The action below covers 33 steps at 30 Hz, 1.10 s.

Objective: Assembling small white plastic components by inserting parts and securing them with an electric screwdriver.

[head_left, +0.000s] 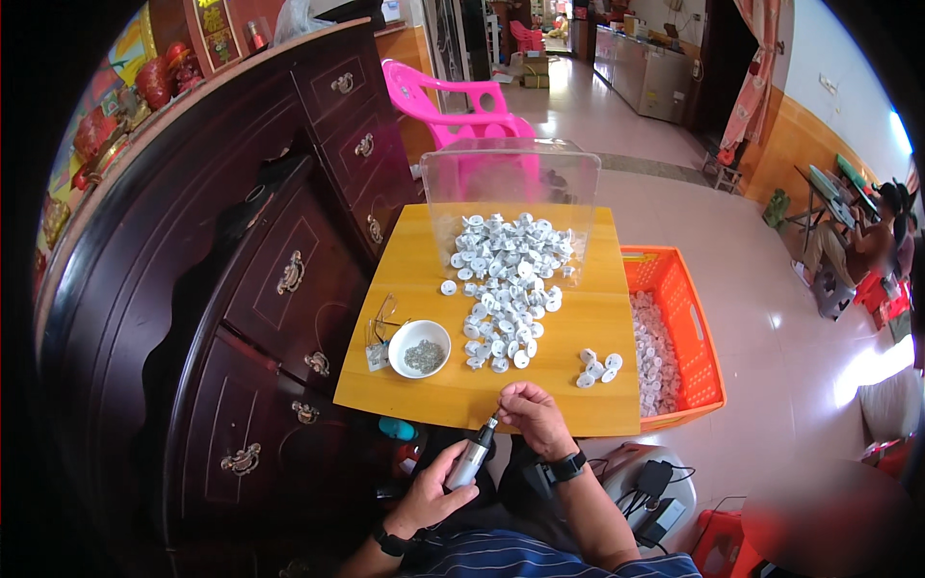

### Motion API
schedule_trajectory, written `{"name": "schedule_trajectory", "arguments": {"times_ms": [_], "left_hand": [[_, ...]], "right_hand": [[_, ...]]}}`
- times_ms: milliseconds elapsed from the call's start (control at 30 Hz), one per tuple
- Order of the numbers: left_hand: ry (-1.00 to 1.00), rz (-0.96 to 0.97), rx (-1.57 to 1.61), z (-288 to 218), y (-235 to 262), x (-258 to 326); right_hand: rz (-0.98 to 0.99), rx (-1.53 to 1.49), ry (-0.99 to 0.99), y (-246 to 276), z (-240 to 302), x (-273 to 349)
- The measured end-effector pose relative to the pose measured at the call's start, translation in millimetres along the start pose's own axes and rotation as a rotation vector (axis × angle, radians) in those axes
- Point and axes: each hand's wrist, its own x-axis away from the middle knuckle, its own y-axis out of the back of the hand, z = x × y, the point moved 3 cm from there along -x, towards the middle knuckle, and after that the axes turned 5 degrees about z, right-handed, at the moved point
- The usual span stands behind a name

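My left hand (431, 494) grips a silver electric screwdriver (472, 457), its tip pointing up toward my right hand. My right hand (536, 417) is closed at the table's near edge, pinching something small at the screwdriver's tip; what it is cannot be made out. A heap of small white plastic parts (506, 279) spreads over the yellow wooden table (578, 318). A few more white parts (597, 368) lie apart near my right hand. A white bowl of small screws (420, 349) stands at the table's left.
A clear plastic bin (511, 178) lies tipped at the table's far end. An orange crate (679, 332) with white parts sits right of the table. A dark wooden cabinet (260, 250) stands left, a pink chair (453, 101) behind. A person (867, 241) sits far right.
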Motion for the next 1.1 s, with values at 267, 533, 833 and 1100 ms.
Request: {"name": "schedule_trajectory", "arguments": {"times_ms": [267,533,833,1100], "left_hand": [[0.204,0.096,0.512,1.3,4.8,1.5],[0.052,-0.003,0.272,4.0,11.7,1.7],[0.030,-0.161,0.172,20.5,32.7,17.8],[0.005,-0.168,0.204,33.0,38.2,23.7]], "right_hand": [[0.032,-0.005,0.009,-2.3,-4.2,1.5],[-0.008,0.146,-0.023,-7.2,-1.7,-8.4],[-0.228,1.207,0.336,-25.6,14.8,-41.7],[-0.308,1.725,0.171,-53.2,8.5,-71.4]]}}
